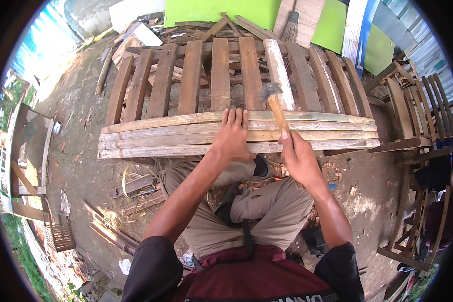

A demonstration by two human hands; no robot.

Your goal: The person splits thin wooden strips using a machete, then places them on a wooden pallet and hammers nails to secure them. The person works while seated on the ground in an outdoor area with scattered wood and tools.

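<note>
Across the near end of a slatted wooden frame (220, 70) lie several long, pale bamboo strips (161, 136), side by side. My left hand (231, 135) rests on them near the middle, its fingers stretched toward the farthest strip and its thumb toward the near edge. In my right hand (300, 156) is a hammer (278, 111), gripped by its light wooden handle. The dark hammer head hangs over the far edge of the strips, beside a slat with white paint (279, 70). No nail can be made out.
Wood scraps (136, 186) and poles (110, 231) litter the dirt floor. Wooden furniture frames (405, 108) stand at the right; another wooden piece (32, 146) is at the left. Behind are green panels (221, 11) and a broom (291, 27). My bent legs (272, 206) are below the strips.
</note>
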